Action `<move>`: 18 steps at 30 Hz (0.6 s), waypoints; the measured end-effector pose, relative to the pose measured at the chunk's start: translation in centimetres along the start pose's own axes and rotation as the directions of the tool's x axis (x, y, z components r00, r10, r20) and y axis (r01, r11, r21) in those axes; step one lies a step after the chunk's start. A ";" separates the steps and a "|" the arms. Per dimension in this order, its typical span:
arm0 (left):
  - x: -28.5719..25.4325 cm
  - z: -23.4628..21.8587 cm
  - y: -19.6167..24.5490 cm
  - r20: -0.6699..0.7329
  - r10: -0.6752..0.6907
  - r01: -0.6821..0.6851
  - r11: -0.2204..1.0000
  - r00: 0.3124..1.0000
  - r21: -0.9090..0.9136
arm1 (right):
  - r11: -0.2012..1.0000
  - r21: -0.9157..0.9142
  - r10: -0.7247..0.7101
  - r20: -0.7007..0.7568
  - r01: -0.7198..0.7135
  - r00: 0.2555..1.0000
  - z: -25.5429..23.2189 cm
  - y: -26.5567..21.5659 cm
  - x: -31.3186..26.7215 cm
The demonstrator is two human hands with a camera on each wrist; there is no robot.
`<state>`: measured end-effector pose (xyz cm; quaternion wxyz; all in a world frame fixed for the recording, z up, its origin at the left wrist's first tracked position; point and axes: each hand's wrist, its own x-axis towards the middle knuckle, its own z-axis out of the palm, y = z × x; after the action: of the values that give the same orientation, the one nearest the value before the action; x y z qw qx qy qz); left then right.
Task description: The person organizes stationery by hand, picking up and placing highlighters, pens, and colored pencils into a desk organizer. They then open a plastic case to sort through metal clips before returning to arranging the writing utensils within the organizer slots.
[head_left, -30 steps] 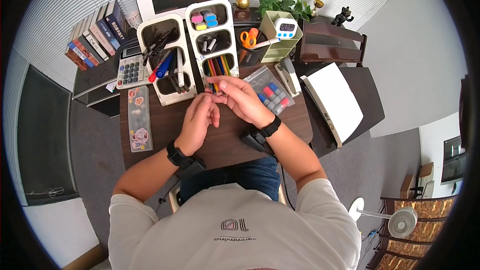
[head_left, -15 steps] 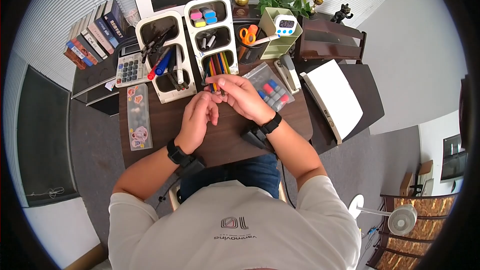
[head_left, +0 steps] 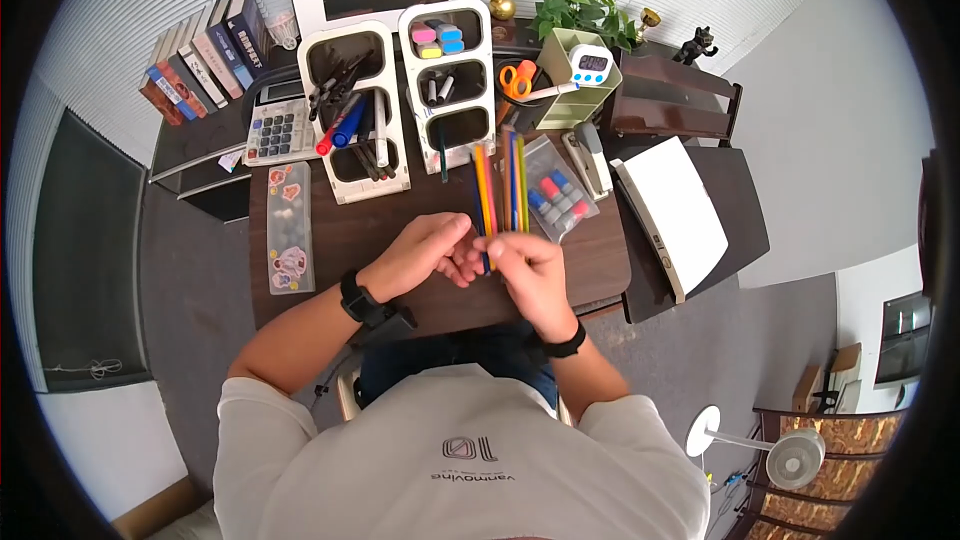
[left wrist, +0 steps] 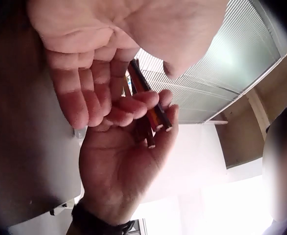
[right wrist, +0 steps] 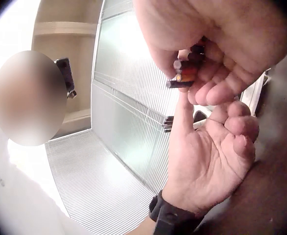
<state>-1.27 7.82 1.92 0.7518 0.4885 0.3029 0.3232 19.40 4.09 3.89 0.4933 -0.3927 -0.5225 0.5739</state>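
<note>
A bunch of coloured pencils (head_left: 487, 195) stands in my right hand (head_left: 537, 280), gripped near the lower ends and fanned into two groups. In the right wrist view the pencil ends (right wrist: 178, 78) poke out between thumb and fingers. My left hand (head_left: 425, 252) lies just left of the bunch, palm turned up and fingers loosely bent, its fingertips close to the pencil ends. Beyond the hands, a white organizer (head_left: 411, 65) keeps one dark green pencil (head_left: 443, 155) in its lowest compartment, with highlighters (head_left: 438, 38) in the top one.
Left of it, a second white organizer (head_left: 394, 108) holds pens and markers. A calculator (head_left: 280, 132) and a sticker-covered pencil case (head_left: 290, 230) lie on the left. On the right are a bag of capped markers (head_left: 558, 202), a stapler (head_left: 588, 160) and a white box (head_left: 672, 215).
The coloured pencils have come out of the organizer's lowest compartment in my right hand, drawn towards my body and rightwards. My left hand has drawn back too. The head view has shifted slightly.
</note>
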 end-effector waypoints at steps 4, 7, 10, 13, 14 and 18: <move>0.0 0.0 0.3 0.092 -0.015 0.022 0.997 0.996 -0.072 | 0.993 0.113 0.019 0.132 -0.034 0.991 0.5 -0.1 -2.3; 0.3 0.6 0.3 0.082 0.079 -0.074 0.995 0.993 -0.067 | 0.998 -0.010 -0.062 0.204 0.066 0.977 1.4 0.3 -2.6; 0.1 1.0 0.8 0.082 0.117 -0.106 0.987 0.990 -0.121 | 0.988 -0.095 -0.081 0.328 0.118 0.941 2.1 0.2 -2.2; -0.1 0.8 0.7 0.061 0.029 -0.018 0.985 0.998 -0.171 | 0.959 -0.239 -0.042 0.404 0.150 0.914 2.6 -0.6 -1.7; -0.1 0.8 0.7 0.062 0.033 -0.022 0.985 0.998 -0.171 | 0.958 -0.242 -0.043 0.405 0.153 0.913 2.2 -0.8 -1.4; 0.3 0.7 0.1 -0.208 0.306 -0.318 0.948 0.929 -0.029 | 0.963 -0.168 -0.166 0.246 0.211 0.955 0.0 -0.5 0.5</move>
<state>-0.52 7.71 2.18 0.6712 0.4716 0.2856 0.4955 19.39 4.54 4.43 0.4420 -0.3178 -0.6642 0.5123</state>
